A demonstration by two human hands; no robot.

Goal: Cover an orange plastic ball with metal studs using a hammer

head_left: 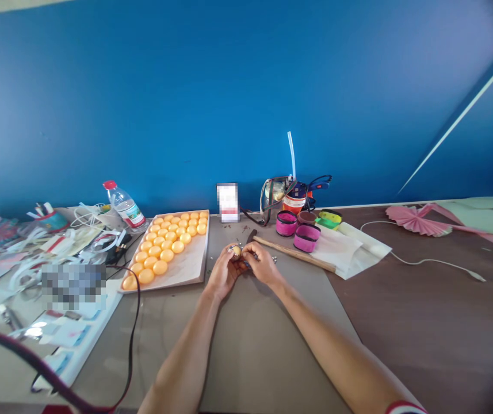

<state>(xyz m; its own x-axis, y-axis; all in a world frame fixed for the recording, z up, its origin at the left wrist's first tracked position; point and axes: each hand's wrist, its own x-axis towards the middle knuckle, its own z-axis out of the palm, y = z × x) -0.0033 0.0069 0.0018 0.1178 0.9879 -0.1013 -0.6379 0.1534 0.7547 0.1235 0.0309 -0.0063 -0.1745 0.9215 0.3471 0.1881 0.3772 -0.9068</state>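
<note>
My left hand (224, 271) and my right hand (260, 261) meet over the grey mat (246, 333) at the middle of the table. Together their fingers are closed around a small pale-orange ball (236, 251). The right fingers pinch at its side; something tiny and dark may sit there, too small to name. Just left of my hands lies a tray (188, 267) holding several orange balls (164, 244) in rows. A wooden-handled hammer (291, 252) lies right behind my right hand.
Pink tape rolls (297, 230) and a glue gun (310, 190) stand behind the hammer beside white paper (350, 247). A water bottle (125, 207), cords and clutter fill the left side. A white cable (427, 261) and pink paper fans (419, 221) lie at right. A dark cord (132, 339) crosses the near left.
</note>
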